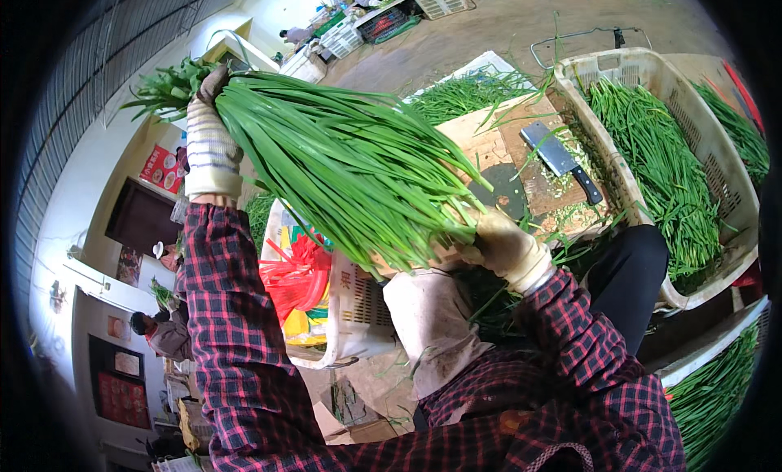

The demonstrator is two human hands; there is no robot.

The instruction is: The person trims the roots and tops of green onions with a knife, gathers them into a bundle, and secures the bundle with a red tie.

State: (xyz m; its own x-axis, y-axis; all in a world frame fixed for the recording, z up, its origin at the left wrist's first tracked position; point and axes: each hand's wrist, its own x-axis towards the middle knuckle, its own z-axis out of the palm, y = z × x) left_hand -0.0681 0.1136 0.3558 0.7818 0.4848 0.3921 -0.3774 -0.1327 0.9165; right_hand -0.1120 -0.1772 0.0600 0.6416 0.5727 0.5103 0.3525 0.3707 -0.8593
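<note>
A large bunch of garlic chives stretches across the middle of the view, its green leaves fanning toward the pale stem ends. My left hand, in a striped knit glove, is closed around the leafy end at the upper left, and leaf tips stick out beyond it. At the stem ends, my gloved right hand has its fingers closed on some of the stalks; its fingertips are partly hidden and slightly blurred. Beyond the right hand, a cleaver with a black handle lies on a wooden board strewn with cut stem bits.
A white crate full of chives stands at the right. Left of my knees, another crate contains red plastic ties. Loose chives lie beyond the board. Other people work at the far left and back, among more crates.
</note>
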